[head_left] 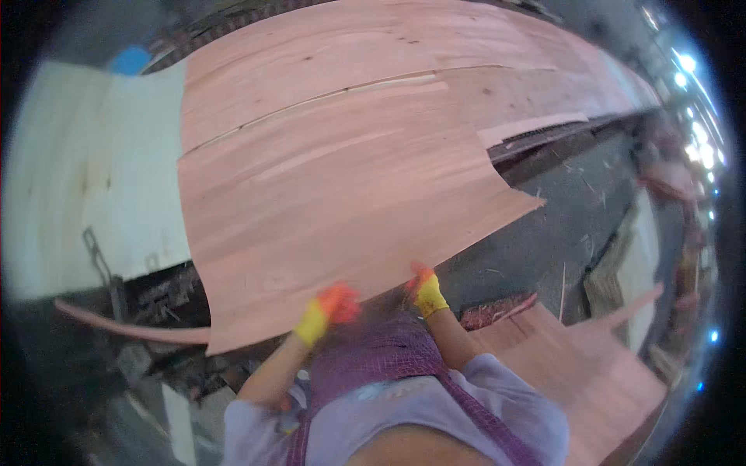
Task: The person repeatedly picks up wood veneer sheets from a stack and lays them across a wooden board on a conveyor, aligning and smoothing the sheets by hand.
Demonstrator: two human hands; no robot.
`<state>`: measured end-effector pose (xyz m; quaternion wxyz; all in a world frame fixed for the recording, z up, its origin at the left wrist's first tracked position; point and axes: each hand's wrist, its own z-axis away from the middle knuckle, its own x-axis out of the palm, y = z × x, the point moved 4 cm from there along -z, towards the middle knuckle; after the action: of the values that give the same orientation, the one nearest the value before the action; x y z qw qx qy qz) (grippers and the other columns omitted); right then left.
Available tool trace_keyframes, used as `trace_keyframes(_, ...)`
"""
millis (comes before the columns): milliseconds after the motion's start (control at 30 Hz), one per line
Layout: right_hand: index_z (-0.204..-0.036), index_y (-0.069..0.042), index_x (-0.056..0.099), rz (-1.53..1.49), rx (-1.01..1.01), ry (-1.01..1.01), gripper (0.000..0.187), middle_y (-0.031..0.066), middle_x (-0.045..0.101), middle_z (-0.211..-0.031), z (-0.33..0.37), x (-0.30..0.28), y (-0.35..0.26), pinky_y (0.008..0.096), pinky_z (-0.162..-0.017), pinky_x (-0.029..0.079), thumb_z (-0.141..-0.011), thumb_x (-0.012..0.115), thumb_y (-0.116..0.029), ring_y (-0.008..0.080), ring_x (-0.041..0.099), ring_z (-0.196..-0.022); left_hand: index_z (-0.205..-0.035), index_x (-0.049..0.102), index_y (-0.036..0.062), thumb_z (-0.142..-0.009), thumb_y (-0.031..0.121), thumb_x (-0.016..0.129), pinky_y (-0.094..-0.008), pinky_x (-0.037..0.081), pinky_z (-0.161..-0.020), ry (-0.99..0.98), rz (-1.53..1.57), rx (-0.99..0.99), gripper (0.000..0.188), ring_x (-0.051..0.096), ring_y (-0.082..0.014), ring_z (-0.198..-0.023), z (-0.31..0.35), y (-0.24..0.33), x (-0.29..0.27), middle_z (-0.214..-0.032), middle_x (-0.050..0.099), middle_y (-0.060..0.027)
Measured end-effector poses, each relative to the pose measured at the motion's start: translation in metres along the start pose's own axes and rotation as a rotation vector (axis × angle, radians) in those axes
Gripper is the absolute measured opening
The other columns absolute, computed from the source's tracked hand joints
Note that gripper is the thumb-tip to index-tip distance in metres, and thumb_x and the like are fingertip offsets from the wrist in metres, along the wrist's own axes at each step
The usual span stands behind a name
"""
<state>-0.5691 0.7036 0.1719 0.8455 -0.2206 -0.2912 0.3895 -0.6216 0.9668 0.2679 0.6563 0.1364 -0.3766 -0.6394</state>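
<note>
A large pinkish-brown wood veneer sheet (334, 194) lies in front of me, its near edge hanging past the stack toward my body. My left hand (330, 307), in a yellow glove with orange-red fingers, holds that near edge left of my waist. Slightly farther right, my right hand (426, 290) in a matching glove grips the same edge, with its thumb side on top. Fingers beneath the sheet are hidden, and the left ones are a little blurred. Under the sheet's left side, a pale veneer panel (109, 171) shows.
More pinkish veneer (373, 39) covers the far side, with a long seam in front of it. Pinkish sheets (575, 373) lie at my lower right, near a pale stack (633, 264). A narrow veneer strip (140, 330) sticks out at left. Scraps litter the dark floor (575, 194).
</note>
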Motion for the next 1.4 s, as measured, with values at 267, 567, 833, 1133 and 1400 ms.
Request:
trace_keyframes(267,-0.095,-0.004,0.059,0.064,-0.169,0.043,0.026,0.007,0.061,-0.073,0.091,0.054,-0.062,0.0294,-0.042,0.041,-0.079,0.063,-0.024,0.0151,0.049,-0.044,-0.131,0.043,0.0076,-0.073,0.057,0.061,-0.0449,0.042,-0.092,1.191,-0.922,-0.112,0.078,0.051,-0.0405,-0.11,0.025,-0.072,-0.436,-0.122,0.054,-0.0203)
trace_keyframes(567,-0.1,-0.005,0.058,0.279,-0.163,0.152,0.032,0.0047,0.056,-0.065,0.11,0.031,-0.078,0.0284,-0.043,0.04,-0.076,0.065,-0.026,0.0159,0.05,-0.046,-0.108,0.058,0.0061,-0.081,0.019,0.067,-0.0354,0.049,-0.068,0.725,0.418,0.251,0.031,0.06,-0.0194,-0.081,0.11,-0.098,-0.436,-0.095,0.062,-0.0053)
trace_keyframes(833,-0.103,0.0,0.06,0.309,0.0,0.104,0.034,0.0058,0.054,-0.06,-0.002,-0.039,-0.023,0.03,-0.045,0.043,-0.082,0.061,-0.026,0.016,0.048,-0.043,-0.113,0.051,0.0033,-0.074,0.003,0.07,-0.0317,0.049,-0.07,1.05,0.455,0.379,0.043,0.058,-0.0186,-0.077,0.092,-0.156,-0.473,-0.093,0.059,-0.007)
trace_keyframes(1133,-0.065,-0.012,0.052,0.172,0.116,-0.072,0.018,-0.0034,0.045,-0.05,-0.017,-0.035,-0.017,0.0256,-0.039,0.031,-0.08,0.061,-0.019,0.0108,0.038,-0.039,-0.101,0.063,0.0039,-0.076,-0.001,0.063,-0.0258,0.048,-0.066,1.028,0.196,0.397,0.025,0.06,-0.0141,-0.072,0.112,-0.177,-0.473,-0.086,0.065,-0.0025)
trace_keyframes(1400,-0.08,-0.007,0.058,0.134,0.139,-0.051,0.022,0.002,0.055,-0.057,-0.016,-0.061,-0.018,0.0285,-0.038,0.037,-0.079,0.067,-0.027,0.0154,0.043,-0.039,-0.1,0.063,0.0026,-0.073,-0.003,0.065,-0.0261,0.049,-0.065,1.006,0.391,0.448,0.028,0.06,-0.0139,-0.071,0.081,-0.127,-0.42,-0.084,0.065,-0.0028)
